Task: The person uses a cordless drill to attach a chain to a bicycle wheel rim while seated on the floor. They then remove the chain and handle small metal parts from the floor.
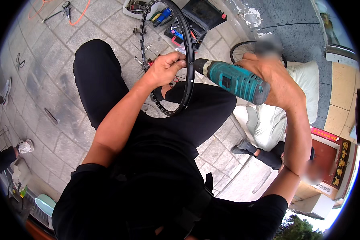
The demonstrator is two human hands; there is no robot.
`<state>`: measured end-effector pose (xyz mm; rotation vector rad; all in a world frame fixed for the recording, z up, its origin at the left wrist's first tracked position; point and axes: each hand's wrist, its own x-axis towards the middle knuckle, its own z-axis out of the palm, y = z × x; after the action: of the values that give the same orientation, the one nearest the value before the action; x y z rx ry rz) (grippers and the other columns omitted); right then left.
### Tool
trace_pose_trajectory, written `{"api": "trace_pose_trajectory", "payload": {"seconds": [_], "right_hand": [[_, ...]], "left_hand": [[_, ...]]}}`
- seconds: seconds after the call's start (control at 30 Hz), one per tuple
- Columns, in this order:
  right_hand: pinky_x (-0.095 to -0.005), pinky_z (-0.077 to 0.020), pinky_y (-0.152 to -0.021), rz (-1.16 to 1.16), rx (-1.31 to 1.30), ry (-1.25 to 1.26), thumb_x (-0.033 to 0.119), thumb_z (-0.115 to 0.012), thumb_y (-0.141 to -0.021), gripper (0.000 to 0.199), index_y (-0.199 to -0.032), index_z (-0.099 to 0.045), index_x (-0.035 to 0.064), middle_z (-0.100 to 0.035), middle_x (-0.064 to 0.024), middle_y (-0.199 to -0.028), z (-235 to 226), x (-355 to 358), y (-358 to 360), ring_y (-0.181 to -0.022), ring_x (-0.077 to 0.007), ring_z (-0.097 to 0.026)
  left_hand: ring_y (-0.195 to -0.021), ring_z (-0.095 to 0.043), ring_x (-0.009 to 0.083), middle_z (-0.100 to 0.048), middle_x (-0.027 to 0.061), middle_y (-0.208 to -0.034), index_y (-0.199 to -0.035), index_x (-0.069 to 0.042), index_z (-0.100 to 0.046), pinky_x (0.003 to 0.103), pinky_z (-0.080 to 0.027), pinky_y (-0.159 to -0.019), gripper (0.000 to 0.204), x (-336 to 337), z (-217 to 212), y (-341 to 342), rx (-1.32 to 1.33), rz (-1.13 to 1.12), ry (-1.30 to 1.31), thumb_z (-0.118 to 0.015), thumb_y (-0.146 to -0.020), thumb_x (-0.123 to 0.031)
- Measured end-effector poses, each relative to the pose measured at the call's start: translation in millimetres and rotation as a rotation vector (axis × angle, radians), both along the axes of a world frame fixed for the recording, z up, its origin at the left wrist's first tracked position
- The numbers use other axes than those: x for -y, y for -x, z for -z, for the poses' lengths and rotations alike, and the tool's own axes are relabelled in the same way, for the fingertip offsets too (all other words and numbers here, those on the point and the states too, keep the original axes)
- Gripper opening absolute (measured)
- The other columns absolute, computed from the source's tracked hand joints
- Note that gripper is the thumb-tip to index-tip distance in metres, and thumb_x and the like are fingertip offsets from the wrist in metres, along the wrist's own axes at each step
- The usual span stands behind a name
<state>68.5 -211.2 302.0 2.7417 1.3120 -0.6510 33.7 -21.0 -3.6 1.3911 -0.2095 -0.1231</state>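
Your left hand (164, 68) grips the wheel rim (187, 60) over your lap; the drill (232, 80) lies right of it, toolbox (200, 16) behind.

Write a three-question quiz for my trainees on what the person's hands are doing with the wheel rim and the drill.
1. True or false: the left hand grips the black wheel rim.
2. Which tool does the right hand hold? A) hammer B) teal power drill C) wrench
3. Fill in: the drill's tip points toward the ____.

Key: 1 true. 2 B. 3 rim, at the spot beside the left hand's fingers.
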Motion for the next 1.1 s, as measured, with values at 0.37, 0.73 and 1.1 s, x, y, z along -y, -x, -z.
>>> {"api": "trace_pose_trajectory", "payload": {"seconds": [0.37,0.73,1.1], "right_hand": [[-0.0475,-0.0516,-0.069,0.206,0.01,0.034,0.017,-0.078,-0.064,0.026,-0.083,-0.067,0.0031,-0.068,-0.017,-0.086,6,9,9,-0.084,-0.041,-0.067],[-0.0447,-0.054,-0.08,0.265,-0.01,0.102,0.023,-0.068,-0.077,0.022,-0.091,-0.077,0.0093,-0.075,-0.0146,-0.092,-2,7,19,-0.092,-0.0353,-0.071],[-0.0438,-0.0542,-0.082,0.312,-0.056,0.081,0.028,-0.07,-0.077,0.029,-0.099,-0.079,0.0107,-0.076,-0.0141,-0.096,3,13,11,-0.094,-0.0337,-0.071]], "left_hand": [[-0.083,-0.054,0.0106,-0.06,0.0025,-0.094,-0.102,0.003,-0.063,0.025,-0.045,-0.077,0.004,4,6,-6,0.171,-0.058,-0.006,-0.06,-0.101,0.001],[-0.097,-0.06,0.0098,-0.067,0.0026,-0.108,-0.124,0.001,-0.063,0.027,-0.049,-0.088,0.021,-4,53,-19,0.061,-0.005,0.116,-0.058,-0.108,-0.011],[-0.097,-0.061,0.0111,-0.066,0.0047,-0.113,-0.131,0.003,-0.059,0.029,-0.05,-0.088,0.026,-10,44,-22,0.053,0.05,0.082,-0.054,-0.11,-0.012]]}}
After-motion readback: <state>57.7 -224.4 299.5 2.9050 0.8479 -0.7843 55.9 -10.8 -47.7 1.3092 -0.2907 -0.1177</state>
